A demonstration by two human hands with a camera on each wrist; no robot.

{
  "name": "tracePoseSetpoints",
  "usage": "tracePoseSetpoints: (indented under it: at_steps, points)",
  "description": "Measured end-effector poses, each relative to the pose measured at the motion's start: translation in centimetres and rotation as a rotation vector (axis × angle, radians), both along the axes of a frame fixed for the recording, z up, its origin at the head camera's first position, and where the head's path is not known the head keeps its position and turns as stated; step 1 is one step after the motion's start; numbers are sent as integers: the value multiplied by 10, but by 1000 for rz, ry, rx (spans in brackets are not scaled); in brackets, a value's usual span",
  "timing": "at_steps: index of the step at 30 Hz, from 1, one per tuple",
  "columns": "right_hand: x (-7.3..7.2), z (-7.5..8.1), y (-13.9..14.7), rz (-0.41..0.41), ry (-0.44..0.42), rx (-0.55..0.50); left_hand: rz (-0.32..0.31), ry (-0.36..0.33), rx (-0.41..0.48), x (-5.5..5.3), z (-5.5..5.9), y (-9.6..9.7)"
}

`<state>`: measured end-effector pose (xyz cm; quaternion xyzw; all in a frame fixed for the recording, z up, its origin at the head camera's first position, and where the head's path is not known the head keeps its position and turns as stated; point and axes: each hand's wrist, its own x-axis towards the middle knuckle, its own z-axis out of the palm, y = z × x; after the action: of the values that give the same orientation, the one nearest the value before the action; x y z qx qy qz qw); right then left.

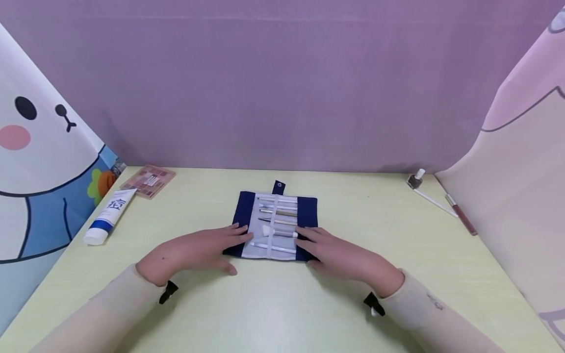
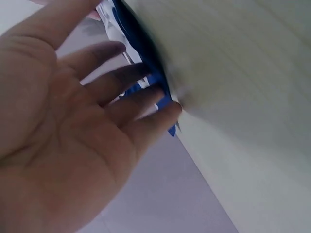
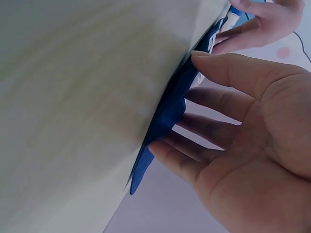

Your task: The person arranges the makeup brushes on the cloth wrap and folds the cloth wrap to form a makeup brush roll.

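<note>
A navy fabric roll-up case [image 1: 307,214] lies unfolded on the table, its grey lining facing up. Several slim tools, among them a white-tipped brush [image 1: 279,232], sit side by side under a pale strap [image 1: 272,220] down its middle. A snap tab [image 1: 278,187] sticks out from the far edge. My left hand [image 1: 207,247] rests its spread fingers on the case's left flap. On the right flap lie the extended fingers of my right hand [image 1: 337,252]. Both wrist views show the fingertips at the blue cloth, the palms raised off the table.
At the left stand-off lie a white tube with a blue band [image 1: 110,215] and a pink palette [image 1: 150,181]. Far right, a small dark bottle with a white cap [image 1: 416,179] is near a white stick [image 1: 436,203] and a reddish-brown tube [image 1: 461,215]. A purple curtain [image 1: 282,88] hangs behind.
</note>
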<state>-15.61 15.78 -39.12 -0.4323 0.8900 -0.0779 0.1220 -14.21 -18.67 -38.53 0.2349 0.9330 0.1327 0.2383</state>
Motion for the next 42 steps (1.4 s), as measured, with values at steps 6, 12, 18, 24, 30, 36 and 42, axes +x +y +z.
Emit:
tracePoseSetpoints:
  at_steps: [6, 12, 18, 24, 30, 36, 42]
  points:
    - [-3, -2, 5, 33, 25, 3, -59, 30, 3, 2, 2, -2]
    - [-5, -3, 5, 48, 48, 16, -109, 91, -12, 3, 2, -1]
    - [-5, -2, 4, 55, 65, 18, -128, 114, 4, 3, 3, -1]
    - [-7, 2, 7, 56, 32, -18, -135, 120, 33, 3, 8, -5]
    - [-9, 8, 11, -7, -86, -77, -158, 89, 121, -3, 10, -7]
    - [-16, 10, 15, -87, -174, -132, -107, 38, 191, -13, 13, -11]
    - [-30, 15, 16, -152, -224, -159, -70, 0, 245, -25, 14, -15]
